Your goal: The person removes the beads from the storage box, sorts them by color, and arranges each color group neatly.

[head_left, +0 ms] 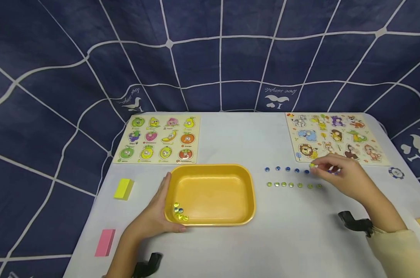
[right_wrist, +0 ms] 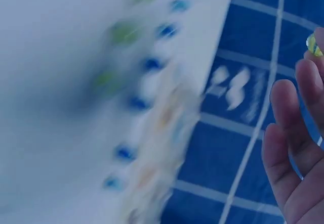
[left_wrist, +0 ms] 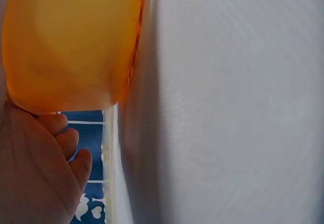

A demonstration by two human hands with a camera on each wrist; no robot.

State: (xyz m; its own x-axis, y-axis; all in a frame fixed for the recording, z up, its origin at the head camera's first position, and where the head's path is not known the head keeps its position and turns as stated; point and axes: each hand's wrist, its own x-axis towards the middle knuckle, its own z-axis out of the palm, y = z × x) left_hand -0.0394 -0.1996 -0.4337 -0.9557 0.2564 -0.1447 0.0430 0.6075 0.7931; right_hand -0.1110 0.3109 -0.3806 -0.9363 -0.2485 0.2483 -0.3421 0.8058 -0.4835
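Note:
My left hand point(head_left: 154, 214) holds the yellow plastic tray point(head_left: 210, 223) at its near left corner, fingers along the left side and thumb at the front. In the left wrist view, the fingers bend beside the tray's orange-looking wall point(left_wrist: 71, 42). Several yellow and blue glass gems point(head_left: 181, 211) lie in that corner of the tray. Above the table, my right hand point(head_left: 346, 177) pinches a yellow-green glass gem point(head_left: 312, 165) between thumb and fingertips. Below it run a row of blue gems point(head_left: 287, 169) and a row of yellow-green gems point(head_left: 291, 185); the hand partly hides the blue row's right end.
A fruit puzzle board point(head_left: 157, 139) lies at the back left, an animal puzzle board point(head_left: 334, 135) at the back right. A yellow block point(head_left: 123, 189) and a pink block point(head_left: 105, 242) sit at the left. A poker chip point(head_left: 396, 173) is near the right edge.

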